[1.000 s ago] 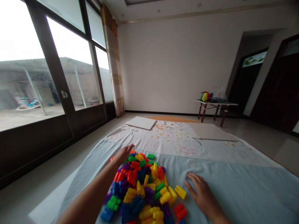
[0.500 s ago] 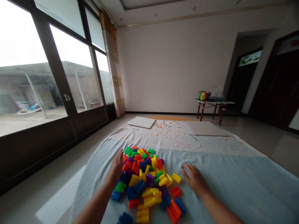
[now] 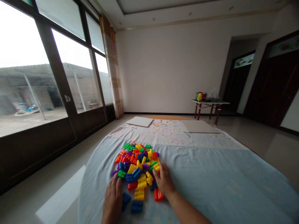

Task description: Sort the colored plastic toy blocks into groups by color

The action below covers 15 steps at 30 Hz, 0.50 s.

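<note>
Plastic blocks (image 3: 134, 157) in red, yellow, green, blue and purple are heaped on the left part of the surface (image 3: 210, 174), which is covered by a pale blue cloth with a flowered panel at its far end. The heap is flanked by 2 bare hands. At its near left edge, the left hand (image 3: 112, 195) is held open, with the fingers stretched out and close together; nothing is seen gripped by it. Its fingertips are placed just beside a green block (image 3: 121, 174), and a dark blue block (image 3: 126, 198) is seen close by its inner edge. At the right edge of the heap, the right hand (image 3: 164, 179) is loosely opened, with the thumb set apart from the fingers; nothing is seen gripped there either. Yellow blocks are bordered by its fingertips, though whether they are touched cannot be told. A red block (image 3: 158, 195) is seen just beside its wrist. Nearest the wearer, a yellow block (image 3: 139, 194) and another blue block (image 3: 136, 206) are laid between the hands. Farther off, 2 flat boards (image 3: 198, 126) are rested on the flowered panel
</note>
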Each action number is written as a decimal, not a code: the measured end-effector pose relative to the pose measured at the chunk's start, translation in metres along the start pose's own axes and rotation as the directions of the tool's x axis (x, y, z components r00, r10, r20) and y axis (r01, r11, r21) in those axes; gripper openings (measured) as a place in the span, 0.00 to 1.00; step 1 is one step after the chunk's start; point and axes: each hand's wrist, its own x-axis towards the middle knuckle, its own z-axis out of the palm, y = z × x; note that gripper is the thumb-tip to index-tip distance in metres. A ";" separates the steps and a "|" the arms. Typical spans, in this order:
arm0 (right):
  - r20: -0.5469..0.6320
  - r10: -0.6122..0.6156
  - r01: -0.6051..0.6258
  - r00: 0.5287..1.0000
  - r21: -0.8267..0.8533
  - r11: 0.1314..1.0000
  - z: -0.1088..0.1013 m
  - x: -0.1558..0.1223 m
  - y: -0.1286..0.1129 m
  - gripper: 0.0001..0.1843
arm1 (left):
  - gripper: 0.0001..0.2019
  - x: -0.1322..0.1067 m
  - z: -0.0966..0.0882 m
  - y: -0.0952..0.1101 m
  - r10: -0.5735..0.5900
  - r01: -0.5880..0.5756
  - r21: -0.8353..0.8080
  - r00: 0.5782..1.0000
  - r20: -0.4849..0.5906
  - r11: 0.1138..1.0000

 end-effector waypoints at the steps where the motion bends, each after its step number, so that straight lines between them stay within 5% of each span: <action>1: -0.002 0.003 -0.003 1.000 0.024 1.000 0.008 0.000 -0.006 0.32 | 0.32 -0.001 -0.001 0.002 -0.001 0.001 0.006 1.000 0.002 1.000; 5: 0.077 -0.024 0.017 0.997 0.091 0.996 0.000 0.005 -0.025 0.34 | 0.33 0.002 -0.005 0.002 -0.005 0.005 0.028 1.000 -0.030 1.000; 9: 0.024 -0.042 0.039 0.999 0.095 0.995 -0.067 0.009 -0.026 0.29 | 0.30 0.007 -0.016 0.005 0.065 -0.057 0.064 0.989 -0.131 0.996; 12: 0.017 0.025 -0.027 1.000 0.104 0.994 -0.117 -0.002 -0.014 0.26 | 0.27 -0.003 -0.018 0.029 0.169 -0.157 0.077 0.967 -0.190 0.985; 15: 0.018 0.118 -0.119 0.993 0.098 0.988 -0.141 -0.020 0.000 0.27 | 0.23 -0.033 -0.002 0.070 0.252 -0.246 -0.089 0.965 0.067 0.965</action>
